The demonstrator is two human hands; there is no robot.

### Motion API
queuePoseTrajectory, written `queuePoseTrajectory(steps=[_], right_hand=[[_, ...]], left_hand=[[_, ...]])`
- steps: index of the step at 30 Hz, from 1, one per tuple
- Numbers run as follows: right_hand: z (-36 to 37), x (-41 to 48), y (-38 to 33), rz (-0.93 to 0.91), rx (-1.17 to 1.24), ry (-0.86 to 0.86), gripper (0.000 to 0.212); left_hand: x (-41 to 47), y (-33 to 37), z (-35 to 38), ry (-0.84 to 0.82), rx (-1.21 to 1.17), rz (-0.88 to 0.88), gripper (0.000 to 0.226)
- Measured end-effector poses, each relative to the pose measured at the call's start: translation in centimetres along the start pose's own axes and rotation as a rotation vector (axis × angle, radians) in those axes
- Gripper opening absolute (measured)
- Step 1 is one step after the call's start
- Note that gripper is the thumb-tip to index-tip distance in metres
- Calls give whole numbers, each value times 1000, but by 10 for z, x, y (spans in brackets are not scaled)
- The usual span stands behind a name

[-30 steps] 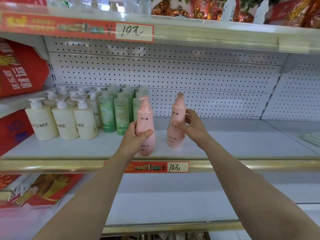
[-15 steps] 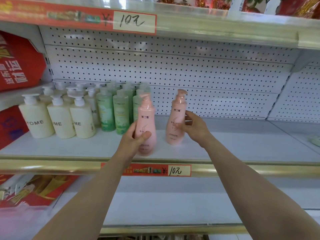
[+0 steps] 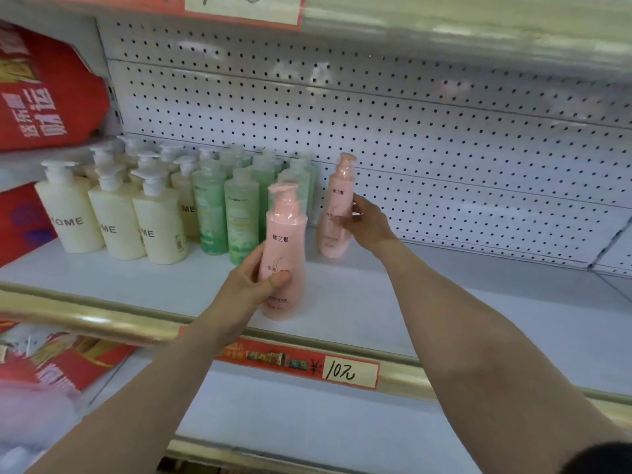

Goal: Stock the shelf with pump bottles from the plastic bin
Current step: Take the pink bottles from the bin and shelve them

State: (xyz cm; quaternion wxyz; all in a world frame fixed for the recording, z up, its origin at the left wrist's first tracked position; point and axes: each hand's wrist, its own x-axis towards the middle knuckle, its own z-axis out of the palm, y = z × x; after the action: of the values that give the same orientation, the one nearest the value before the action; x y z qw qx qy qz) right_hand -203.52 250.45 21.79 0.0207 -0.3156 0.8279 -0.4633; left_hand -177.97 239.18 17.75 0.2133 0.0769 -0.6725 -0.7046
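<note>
Left hand [image 3: 254, 285] clenched around the lower body of a smooth pink pump bottle [image 3: 285, 254], upright near the front edge of the white shelf [image 3: 444, 313]. Right hand [image 3: 367, 224], fingers [image 3: 357, 208] wrapped on a second pink bottle [image 3: 337, 206] by the perforated back panel [image 3: 444, 148]. Translucent green bottles [image 3: 225, 206] and cream bottles [image 3: 113, 217] stand toward the shelf's left end.

We see two smooth pink plastic pump bottles [image 3: 286, 254] with clear film over their pumps on a matt white metal shelf [image 3: 427, 302] with a glossy brass-coloured front rail [image 3: 102, 323] and perforated back panel [image 3: 444, 138].
</note>
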Motion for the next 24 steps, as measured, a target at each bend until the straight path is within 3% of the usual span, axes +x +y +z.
queuePoseTrajectory(steps=[11, 24], right_hand=[[16, 58, 13, -15, 20, -12, 49], [21, 50, 9, 112, 42, 34, 50]], left_hand=[[-1, 1, 3, 36, 25, 4, 54], [1, -2, -3, 13, -11, -30, 57]])
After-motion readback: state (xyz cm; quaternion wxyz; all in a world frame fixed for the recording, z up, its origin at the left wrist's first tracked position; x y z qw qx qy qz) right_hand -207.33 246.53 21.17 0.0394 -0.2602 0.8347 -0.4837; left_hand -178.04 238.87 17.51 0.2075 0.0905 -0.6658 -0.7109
